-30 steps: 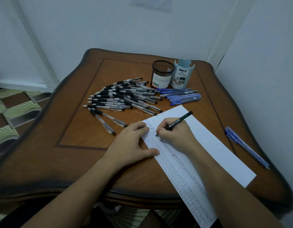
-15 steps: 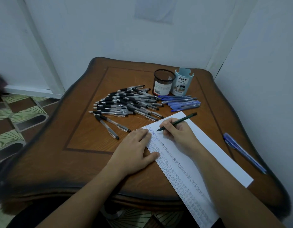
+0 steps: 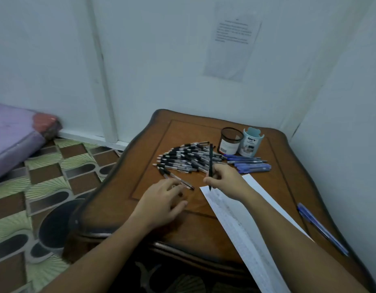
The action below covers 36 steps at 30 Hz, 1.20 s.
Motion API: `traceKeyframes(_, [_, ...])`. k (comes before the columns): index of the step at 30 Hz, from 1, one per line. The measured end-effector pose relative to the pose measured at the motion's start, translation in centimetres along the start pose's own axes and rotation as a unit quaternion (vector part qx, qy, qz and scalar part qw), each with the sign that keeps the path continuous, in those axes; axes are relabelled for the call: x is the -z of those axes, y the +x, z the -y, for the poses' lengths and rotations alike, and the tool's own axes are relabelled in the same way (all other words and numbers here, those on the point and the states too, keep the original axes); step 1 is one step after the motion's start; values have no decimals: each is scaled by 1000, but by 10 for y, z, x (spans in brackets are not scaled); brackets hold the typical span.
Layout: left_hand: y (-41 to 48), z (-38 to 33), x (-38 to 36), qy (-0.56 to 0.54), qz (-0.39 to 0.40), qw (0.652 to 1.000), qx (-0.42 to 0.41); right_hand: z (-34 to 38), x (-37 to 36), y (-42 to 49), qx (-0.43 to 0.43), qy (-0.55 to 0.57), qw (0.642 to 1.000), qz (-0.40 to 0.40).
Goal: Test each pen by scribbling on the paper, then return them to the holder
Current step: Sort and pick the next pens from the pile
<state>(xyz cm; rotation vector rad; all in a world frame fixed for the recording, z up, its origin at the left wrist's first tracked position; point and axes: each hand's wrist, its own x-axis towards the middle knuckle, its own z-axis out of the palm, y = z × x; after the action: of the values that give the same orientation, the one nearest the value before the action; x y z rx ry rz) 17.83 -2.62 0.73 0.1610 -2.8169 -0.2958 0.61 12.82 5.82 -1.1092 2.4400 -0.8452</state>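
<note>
table [image 3: 273, 187] brown | paper [image 3: 256, 199] white | pens [image 3: 183, 159] black | floor [image 3: 45, 182] green-brown patterned

One each: mesh cup [image 3: 229, 140], pale blue cup [image 3: 251, 142], paper strip [image 3: 235, 225], dark pen [image 3: 210, 161], wall sheet [image 3: 231, 43]. Two: loose blue pens [image 3: 322, 229], lower right. About six: grouped blue pens [image 3: 250, 166]. Too many to count: heaped black pens [image 3: 183, 159], centre.

A home room; mattress [image 3: 14, 134] on patterned floor [image 3: 45, 176], wooden table [image 3: 183, 132].

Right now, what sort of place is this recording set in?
Probably a room in a home rather than an office: a carved wooden table against the wall, a patterned floor, and a purple mattress lying on that floor at left.
</note>
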Motion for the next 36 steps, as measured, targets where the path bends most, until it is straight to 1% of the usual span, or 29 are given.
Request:
traceKeyframes(4, [-44, 56, 37, 59, -8, 995, 84, 60, -31, 17, 72, -18, 997, 37])
traceKeyframes(9, [-112, 118, 72, 94, -5, 973, 208, 144, -95, 40, 157, -14, 985, 73])
traceKeyframes(12, [-151, 148, 84, 103, -18, 956, 274, 187, -138, 52, 184, 6, 978, 96])
traceKeyframes(16, [-186, 183, 88, 104, -14, 935, 339, 227, -192, 74, 205, -14, 970, 127])
traceKeyframes(22, [-197, 209, 84, 100, 1, 924, 369, 251, -250, 103, 179, -80, 970, 144])
traceKeyframes(24, [-195, 213, 82, 91, 8, 921, 378, 251, -258, 105, 171, -129, 966, 142])
traceKeyframes(26, [-191, 216, 81, 83, 13, 921, 381, 247, -259, 105, 185, -176, 958, 129])
traceKeyframes(31, [-167, 200, 80, 72, 4, 931, 357, 229, -231, 101, 225, -162, 954, 109])
traceKeyframes(36, [-116, 160, 80, 67, -14, 951, 303, 191, -169, 92, 233, -122, 965, 20])
